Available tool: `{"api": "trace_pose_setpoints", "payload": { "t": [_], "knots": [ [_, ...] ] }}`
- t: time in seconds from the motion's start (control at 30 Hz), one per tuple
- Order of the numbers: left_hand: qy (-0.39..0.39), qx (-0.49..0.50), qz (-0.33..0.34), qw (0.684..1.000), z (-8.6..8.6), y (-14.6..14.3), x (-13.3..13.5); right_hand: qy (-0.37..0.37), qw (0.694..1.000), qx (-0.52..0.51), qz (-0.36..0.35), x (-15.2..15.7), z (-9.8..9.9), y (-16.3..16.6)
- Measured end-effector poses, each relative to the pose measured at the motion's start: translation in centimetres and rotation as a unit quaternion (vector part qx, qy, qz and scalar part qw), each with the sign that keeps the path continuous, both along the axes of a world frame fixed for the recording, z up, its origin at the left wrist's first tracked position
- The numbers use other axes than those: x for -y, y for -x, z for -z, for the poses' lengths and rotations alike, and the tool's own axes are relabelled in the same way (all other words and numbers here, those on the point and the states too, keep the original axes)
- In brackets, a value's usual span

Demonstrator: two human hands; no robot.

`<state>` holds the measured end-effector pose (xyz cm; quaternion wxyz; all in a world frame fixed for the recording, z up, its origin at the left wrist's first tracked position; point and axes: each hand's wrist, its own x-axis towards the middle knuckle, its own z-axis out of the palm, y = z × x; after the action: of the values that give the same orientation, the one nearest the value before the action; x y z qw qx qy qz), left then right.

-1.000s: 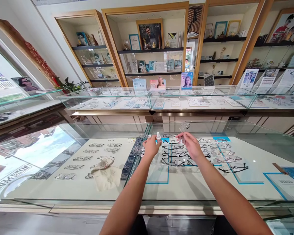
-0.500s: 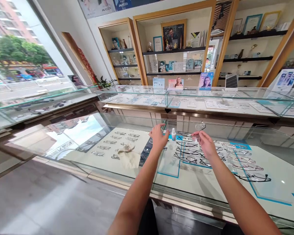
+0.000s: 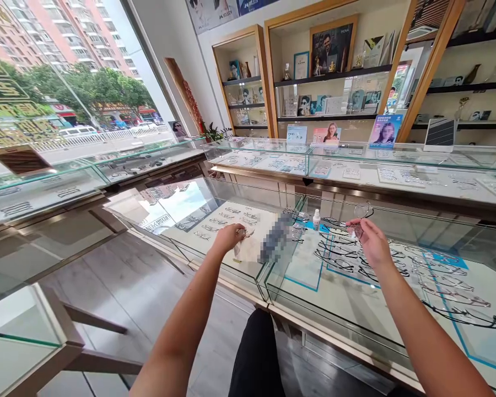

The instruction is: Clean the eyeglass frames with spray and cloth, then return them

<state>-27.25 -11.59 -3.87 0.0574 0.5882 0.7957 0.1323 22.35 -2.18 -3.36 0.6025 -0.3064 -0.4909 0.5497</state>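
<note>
My right hand (image 3: pixel 372 241) is closed on a pair of thin-rimmed eyeglasses (image 3: pixel 362 210), held upright above the glass counter. One round lens stands up above the fingers; the other is partly covered by them. My left hand (image 3: pixel 230 239) is closed on a light beige cloth (image 3: pixel 238 251), which hangs just over the counter glass. A small white bottle (image 3: pixel 316 219) stands between the two hands, farther back. Below my right hand, several rows of eyeglasses (image 3: pixel 337 259) lie on the white display surface.
The glass counter (image 3: pixel 231 275) runs across in front of me, more frames under its left part. Behind it stands a second glass case (image 3: pixel 268 162) with small signs on top. A wood-legged glass stand (image 3: pixel 58 320) is at lower left. Shelves (image 3: pixel 330 74) line the wall.
My left hand has moved left and down from beside the bottle and taken hold of the cloth that lay on the counter. My right hand still holds the eyeglasses. The view has turned left.
</note>
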Motion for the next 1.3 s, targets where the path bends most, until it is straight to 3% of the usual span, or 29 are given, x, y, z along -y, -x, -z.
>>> {"api": "trace_pose_setpoints", "payload": {
  "t": [0.17,0.37,0.53,0.67,0.8,0.9,1.07,1.3],
  "knots": [
    [-0.010,0.034,0.036,0.999,1.1,0.0,0.8,0.006,1.000,-0.005,-0.004,-0.2,0.0,0.0],
    [-0.086,0.062,-0.059,0.993,0.1,-0.9,1.0,-0.003,1.000,-0.011,-0.005,-0.1,0.0,-0.1],
    [-0.185,0.149,-0.097,0.966,-3.8,-3.4,1.1,-0.009,1.000,-0.006,-0.006,0.3,-0.5,0.0],
    [-0.292,0.351,-0.036,0.889,-8.2,-7.3,0.8,-0.002,1.000,-0.007,-0.019,0.6,-0.8,0.2],
    [-0.265,0.495,0.056,0.825,-11.8,-12.5,0.6,0.011,0.998,-0.029,-0.053,1.0,-1.3,0.2],
    [-0.225,0.554,0.118,0.793,-13.2,-16.6,0.1,0.012,0.995,-0.048,-0.087,1.4,-1.8,0.2],
    [-0.146,0.617,0.172,0.754,-12.5,-22.9,-1.7,0.016,0.987,-0.086,-0.132,1.9,-2.5,0.1],
    [-0.073,0.604,0.223,0.762,-10.0,-29.4,-3.8,0.018,0.981,-0.132,-0.143,2.0,-3.0,0.6]
  ]
}}
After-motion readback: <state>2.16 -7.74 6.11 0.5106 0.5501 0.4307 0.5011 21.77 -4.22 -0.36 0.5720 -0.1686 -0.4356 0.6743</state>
